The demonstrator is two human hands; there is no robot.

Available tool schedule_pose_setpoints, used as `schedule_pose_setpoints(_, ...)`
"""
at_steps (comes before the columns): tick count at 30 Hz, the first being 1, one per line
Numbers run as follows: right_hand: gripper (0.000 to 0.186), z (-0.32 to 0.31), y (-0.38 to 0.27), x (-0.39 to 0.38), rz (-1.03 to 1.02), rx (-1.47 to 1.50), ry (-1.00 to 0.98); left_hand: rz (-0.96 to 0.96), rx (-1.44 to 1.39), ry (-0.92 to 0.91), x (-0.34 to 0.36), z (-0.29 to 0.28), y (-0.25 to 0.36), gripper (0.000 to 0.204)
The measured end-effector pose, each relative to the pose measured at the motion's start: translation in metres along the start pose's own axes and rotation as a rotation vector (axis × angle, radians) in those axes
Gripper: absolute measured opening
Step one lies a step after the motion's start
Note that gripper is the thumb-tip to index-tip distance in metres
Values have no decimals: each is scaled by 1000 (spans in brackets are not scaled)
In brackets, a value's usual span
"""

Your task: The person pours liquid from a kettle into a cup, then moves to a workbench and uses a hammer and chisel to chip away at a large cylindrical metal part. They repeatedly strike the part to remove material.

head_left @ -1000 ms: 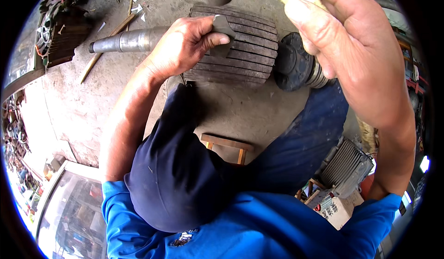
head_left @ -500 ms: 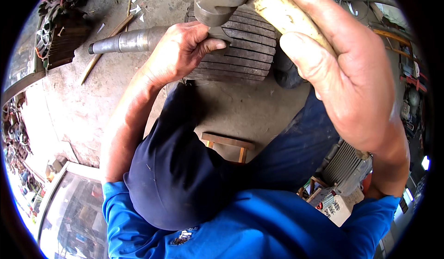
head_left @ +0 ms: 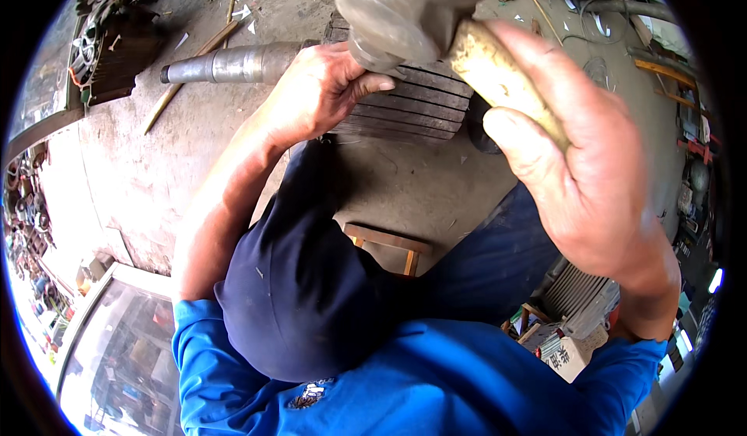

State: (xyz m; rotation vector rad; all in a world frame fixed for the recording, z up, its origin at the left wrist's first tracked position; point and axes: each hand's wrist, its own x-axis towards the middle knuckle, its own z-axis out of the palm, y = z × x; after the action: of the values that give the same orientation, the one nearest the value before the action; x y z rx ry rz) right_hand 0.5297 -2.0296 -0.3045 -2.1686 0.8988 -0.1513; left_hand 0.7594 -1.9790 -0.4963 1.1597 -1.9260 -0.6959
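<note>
A hammer (head_left: 416, 17) with a heavy grey metal head and a pale, worn wooden handle is in my right hand (head_left: 587, 171), fingers and thumb closed along the handle. Below it lies a slotted metal cylinder (head_left: 416, 105), like a motor rotor, with a stepped steel shaft (head_left: 233, 66) running out to the left. My left hand (head_left: 323, 93) is closed over the cylinder's left part, pinching a grey metal piece. The hammer's face hides most of that piece, and I cannot tell whether they touch.
A wooden stool (head_left: 387, 237) stands between my legs. Wooden sticks (head_left: 167, 105) and white scraps lie on the floor at far left. A finned motor housing (head_left: 576, 296) is by my right leg, and a glass-topped case (head_left: 117, 350) at near left. Long bars (head_left: 661, 66) lie at far right.
The hammer head has shifted to the right and looks larger, now covering more of the metal piece. My right hand has moved slightly down; my left hand keeps its grip.
</note>
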Motion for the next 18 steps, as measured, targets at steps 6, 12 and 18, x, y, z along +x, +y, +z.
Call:
schedule_pose_setpoints(6, 45, 3, -1, -2, -95, 57, -40, -52, -19, 72, -6, -1, 13, 18)
schedule_pose_setpoints(12, 47, 3, -1, -6, -111, 32, -45, -51, -3, 50, -9, 3, 9, 14)
schedule_pose_setpoints(18, 45, 6, 8, -11, -121, 1, -54, 11, 19, 62, -8, 3, 14, 18)
